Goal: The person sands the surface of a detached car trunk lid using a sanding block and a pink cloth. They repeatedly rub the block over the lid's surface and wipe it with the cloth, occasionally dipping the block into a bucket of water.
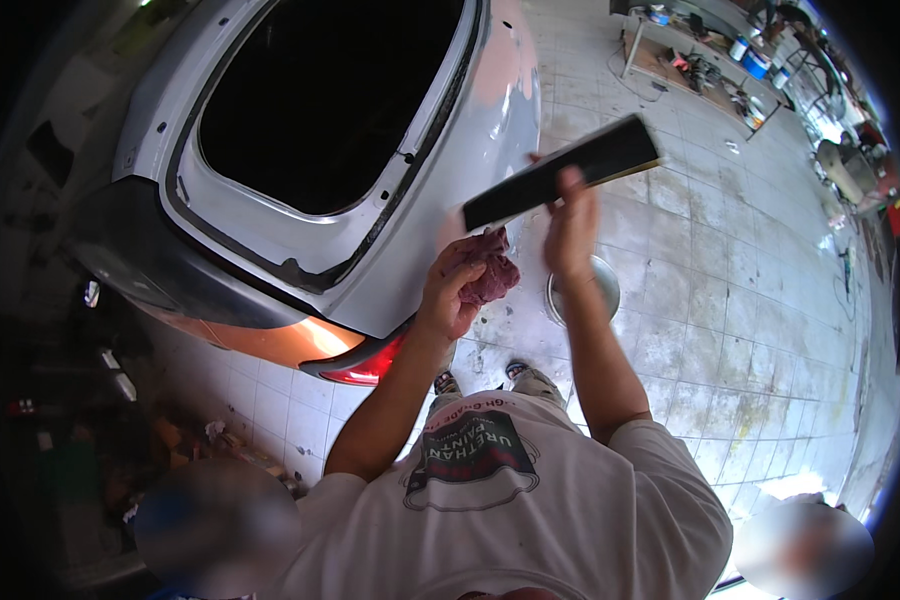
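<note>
My left hand (448,285) is wrapped round a crumpled maroon cloth (488,275), beside the rear corner of a pale grey car body (475,140). Up and to the right, my right hand (575,225) grips a long black bar-like block (530,180) with a thin lighter edge, held at a slant in front of the car's side. Pinkish filler patches (500,65) show on the body panel. The car has a dark rear opening (320,100), an orange-and-black bumper (240,330) and a red tail light (370,365).
A round metal basin (600,285) stands on the tiled floor (710,290) behind my right forearm. A low workbench (690,70) with cans and tools is at the upper right, and more clutter (840,170) lines the right side. Assorted items (210,450) lie in shadow at lower left.
</note>
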